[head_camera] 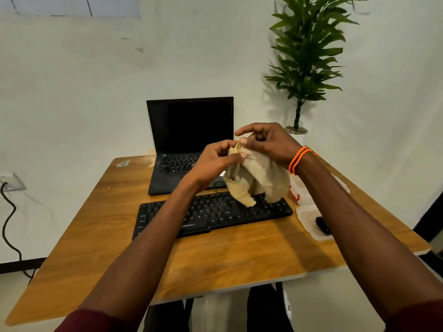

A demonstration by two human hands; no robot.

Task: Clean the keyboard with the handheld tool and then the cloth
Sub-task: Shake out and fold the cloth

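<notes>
With both hands pinching the crumpled beige cloth (257, 178), I hold it up.
The long black plastic keyboard (215, 212) lies directly beneath my grip, running left-right; my right hand (268, 142) and left hand (215, 161) are equally near.

A wooden table (119, 236) filled the middle. An open black laptop (189, 130) sat toward 12 o'clock. Clear plastic containers (309, 219) lay at 3 o'clock. A potted plant (306, 56) stood at 1 o'clock, and a black cable (8, 221) hung at 9 o'clock.

Pale, scuffed wall (84, 92). Wooden table (100, 236) on dark legs. Tall potted plant (309, 51) in right corner. Wall socket (12, 181) at left, black cable (8, 219) trailing down. Light floor (14, 286).
</notes>
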